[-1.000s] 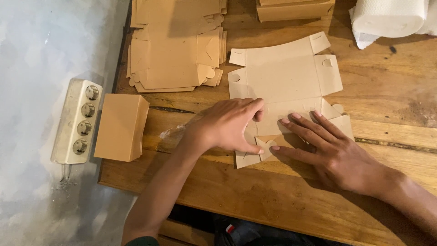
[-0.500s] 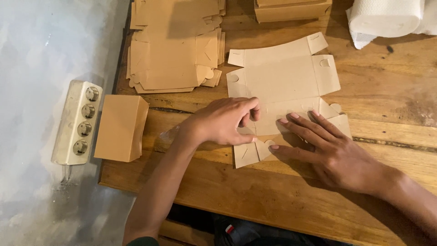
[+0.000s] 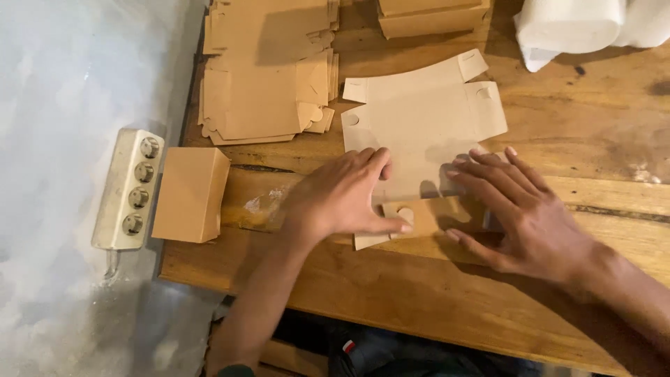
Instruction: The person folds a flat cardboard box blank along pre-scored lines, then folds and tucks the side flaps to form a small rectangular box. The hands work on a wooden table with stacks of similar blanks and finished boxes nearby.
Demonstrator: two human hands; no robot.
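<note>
Under both hands: flat cardboard blank (image 3: 419, 126); left hand (image 3: 342, 199), right hand (image 3: 523, 209) pressing its near fold, fingers spread flat.

Folded box (image 3: 190, 194) left of flat blank (image 3: 419, 119)

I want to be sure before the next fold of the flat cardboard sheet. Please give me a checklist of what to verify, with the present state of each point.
1. Both hands on the sheet: ok. The left hand and the right hand press flat on the cardboard blank.
2. Near flap folded over: ok. The flap lies turned up between the hands.
3. Crease straight: cannot tell, the hands cover it.
4. Blank free of the stack of flat blanks: ok, apart.
5. Finished box out of the way: ok, at the left table edge.
6. Far tabs unbent: ok, they lie flat.
</note>
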